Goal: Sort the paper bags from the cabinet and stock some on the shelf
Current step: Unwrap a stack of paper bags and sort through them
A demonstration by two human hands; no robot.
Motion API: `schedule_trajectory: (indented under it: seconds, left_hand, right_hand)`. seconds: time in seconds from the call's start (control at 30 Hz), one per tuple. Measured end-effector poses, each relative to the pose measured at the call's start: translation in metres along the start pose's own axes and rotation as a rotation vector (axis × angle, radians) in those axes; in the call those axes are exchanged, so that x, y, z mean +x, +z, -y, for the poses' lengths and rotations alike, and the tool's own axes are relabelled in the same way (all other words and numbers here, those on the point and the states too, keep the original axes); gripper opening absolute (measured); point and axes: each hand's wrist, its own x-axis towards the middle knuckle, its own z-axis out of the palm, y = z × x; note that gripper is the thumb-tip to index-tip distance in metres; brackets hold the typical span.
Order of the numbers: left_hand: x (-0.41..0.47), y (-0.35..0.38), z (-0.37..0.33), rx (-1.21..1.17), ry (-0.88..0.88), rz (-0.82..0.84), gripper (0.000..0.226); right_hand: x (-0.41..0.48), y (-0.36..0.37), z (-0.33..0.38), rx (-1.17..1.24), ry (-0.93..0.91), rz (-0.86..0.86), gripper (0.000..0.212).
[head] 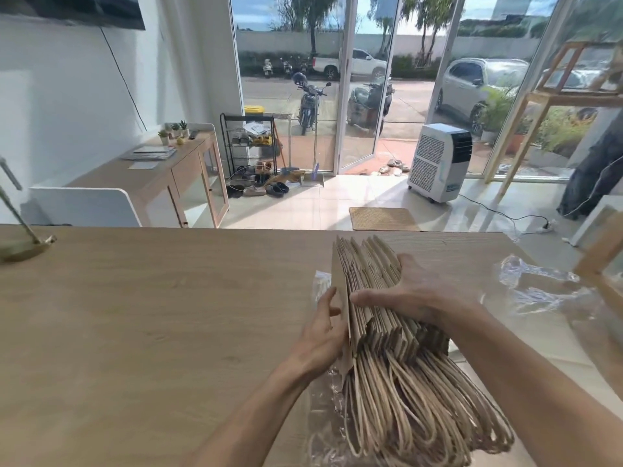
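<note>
A thick stack of flat brown paper bags (374,264) stands on edge, leaning to the right, on the wooden counter (151,315). Their twisted paper handles (421,406) fan out toward me. My left hand (322,328) holds the leftmost bag upright, fingers along its left face and thumb at its edge, parting it from the rest. My right hand (413,291) lies spread over the top edges of the leaning bags, fingers straight, pressing them to the right.
Crumpled clear plastic wrap (539,291) lies on the counter right of the bags and under them. A brass lamp base (23,249) stands at the counter's left edge. A wooden shelf frame (603,251) rises at the right.
</note>
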Motion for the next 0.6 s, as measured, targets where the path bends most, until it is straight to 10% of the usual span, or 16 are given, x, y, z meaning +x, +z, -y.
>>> schedule_trajectory:
  seconds: [0.27, 0.6]
  left_hand:
    - [0.003, -0.011, -0.011, -0.224, -0.073, 0.081, 0.051]
    - [0.005, -0.012, -0.016, -0.222, -0.106, 0.057, 0.080]
  right_hand:
    - [-0.001, 0.003, 0.004, 0.062, -0.060, -0.005, 0.089]
    - [-0.011, -0.001, 0.001, 0.120, -0.096, -0.065, 0.089]
